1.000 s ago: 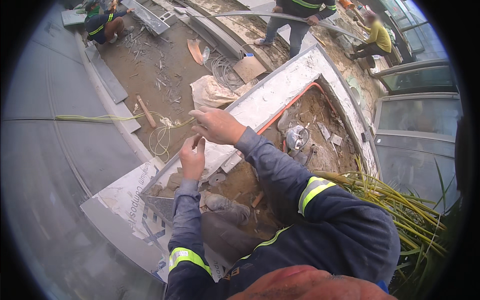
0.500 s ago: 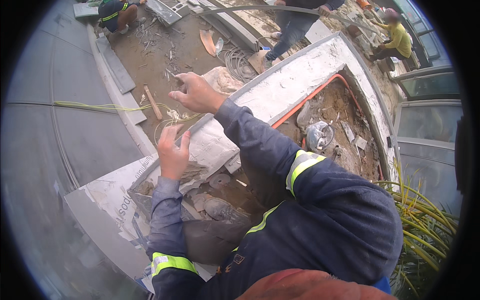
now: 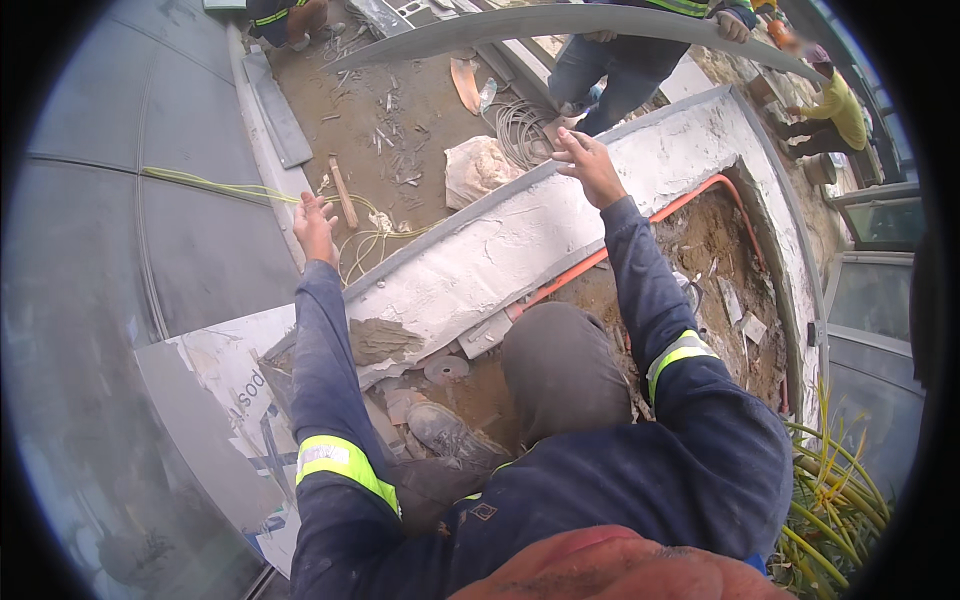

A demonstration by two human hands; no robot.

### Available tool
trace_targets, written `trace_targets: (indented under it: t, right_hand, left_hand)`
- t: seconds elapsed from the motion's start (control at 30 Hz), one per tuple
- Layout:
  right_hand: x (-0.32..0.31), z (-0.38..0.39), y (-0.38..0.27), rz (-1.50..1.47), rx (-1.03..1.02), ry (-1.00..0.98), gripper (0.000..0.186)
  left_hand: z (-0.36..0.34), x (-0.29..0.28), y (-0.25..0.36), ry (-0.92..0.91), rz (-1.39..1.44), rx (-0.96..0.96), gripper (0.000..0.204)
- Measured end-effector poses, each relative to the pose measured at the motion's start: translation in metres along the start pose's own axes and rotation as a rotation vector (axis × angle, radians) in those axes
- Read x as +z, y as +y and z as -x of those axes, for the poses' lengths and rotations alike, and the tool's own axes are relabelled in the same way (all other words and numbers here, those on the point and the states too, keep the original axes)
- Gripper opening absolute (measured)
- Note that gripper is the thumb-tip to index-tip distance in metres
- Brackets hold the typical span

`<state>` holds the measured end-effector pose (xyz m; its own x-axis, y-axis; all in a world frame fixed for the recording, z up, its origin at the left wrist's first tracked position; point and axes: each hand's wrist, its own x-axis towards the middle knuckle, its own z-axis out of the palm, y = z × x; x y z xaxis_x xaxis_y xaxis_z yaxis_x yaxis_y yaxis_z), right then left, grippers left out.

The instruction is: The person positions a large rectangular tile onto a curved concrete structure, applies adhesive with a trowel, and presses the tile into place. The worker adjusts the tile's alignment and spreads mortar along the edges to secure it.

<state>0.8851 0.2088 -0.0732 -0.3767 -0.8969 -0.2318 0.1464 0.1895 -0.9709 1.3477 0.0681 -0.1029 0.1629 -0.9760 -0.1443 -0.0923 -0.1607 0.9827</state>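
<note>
Both of my arms reach forward, and neither hand holds anything. My left hand (image 3: 316, 228) is raised near the left end of the white plastered ledge (image 3: 480, 270), its fingers partly curled but apart. Over the far edge of that ledge is my right hand (image 3: 590, 168), palm turned inward, with the fingers spread. Beyond them a co-worker (image 3: 625, 75) carries a long curved grey strip (image 3: 500, 28) with both hands. A pale crumpled sack (image 3: 478, 170) lies on the ground between my hands, just past the ledge.
An orange conduit (image 3: 700, 188) runs along the dirt-filled pit inside the ledge. Coiled cable (image 3: 522, 128), a wooden stick (image 3: 343, 192) and a yellow-green cord (image 3: 215, 183) lie beyond. A disc (image 3: 446, 366) rests near my shoe (image 3: 445, 430). Another person (image 3: 835, 110) crouches far right.
My hands have moved apart, the right one going right and the left one slightly left. The co-worker's curved strip has come lower and shows its broad face. My view has shifted a little.
</note>
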Motion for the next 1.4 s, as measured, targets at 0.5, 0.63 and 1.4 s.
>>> trace_targets:
  t: [0.5,0.63,1.4]
  right_hand:
    - [0.003,-0.026,0.004,-0.443,0.062,0.024,0.097]
    - [-0.006,-0.024,0.019,-0.466,0.079,0.056,0.100]
    - [-0.003,-0.213,0.007,-1.002,-0.153,0.078,0.125]
  left_hand:
    - [-0.067,0.036,0.043,0.291,0.460,0.026,0.111]
    - [-0.070,0.011,0.041,0.355,0.480,0.067,0.109]
    - [0.036,-0.055,0.051,0.698,-0.156,0.429,0.023]
